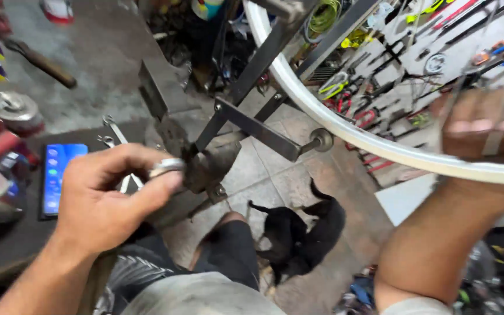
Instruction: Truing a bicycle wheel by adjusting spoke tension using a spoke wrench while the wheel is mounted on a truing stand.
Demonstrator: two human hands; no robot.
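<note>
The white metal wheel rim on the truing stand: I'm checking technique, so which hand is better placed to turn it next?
Probably the right hand: it already grips the white metal wheel rim. The left hand is at the grey steel stand, pinching a small silvery part.

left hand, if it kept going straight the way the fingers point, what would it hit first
The left hand points right, a small silver piece pinched at its fingertips. Going straight on, it would probably first meet the dark metal bracket at the base of the wheel stand, which looks nearly touching already, though depth is hard to judge.
</note>
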